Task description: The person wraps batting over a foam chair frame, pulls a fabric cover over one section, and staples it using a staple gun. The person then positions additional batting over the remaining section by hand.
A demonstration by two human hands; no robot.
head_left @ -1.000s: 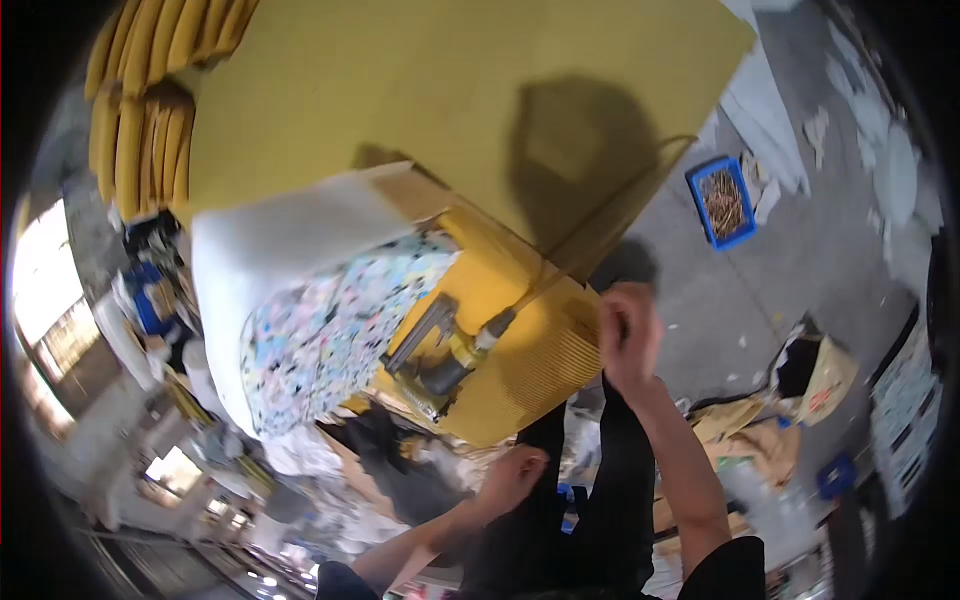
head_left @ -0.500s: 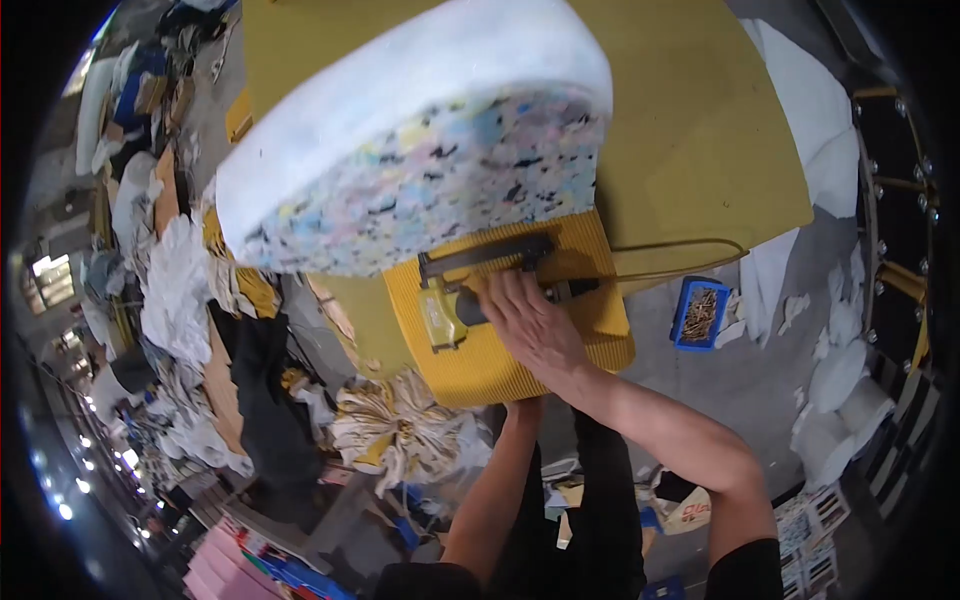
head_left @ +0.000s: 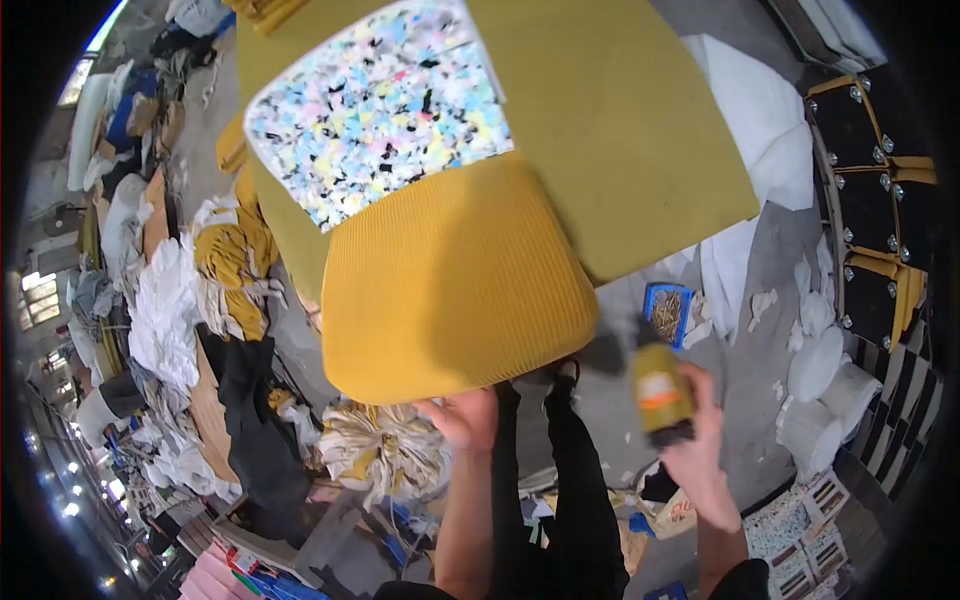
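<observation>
A seat cushion in ribbed yellow fabric (head_left: pixel 460 280) lies at the near edge of the table. Against its far side is a block of speckled multicoloured foam (head_left: pixel 385 105) with a white border. My left hand (head_left: pixel 468 418) is palm up at the cushion's near edge, thumb stretched out to the side; its other fingertips are hidden beneath the edge. Off to the right, away from the cushion, my right hand (head_left: pixel 700 430) is closed around a yellow-and-black staple gun (head_left: pixel 660 392). Motion blurs the tool, and its nose points away from me.
An olive-covered table (head_left: pixel 620 150) carries the pieces. Beyond my right hand, a blue tray of small metal fasteners (head_left: pixel 667 314) sits on the floor. White padding (head_left: pixel 760 140) hangs at the right. Fabric heaps (head_left: pixel 165 310) lie left, and a gathered cloth bundle (head_left: pixel 385 445) is below the cushion.
My right hand has lifted the staple gun off the cushion and carried it right. The foam block now lies flatter, its speckled face upward. My left hand has come partly out from beneath the cushion.
</observation>
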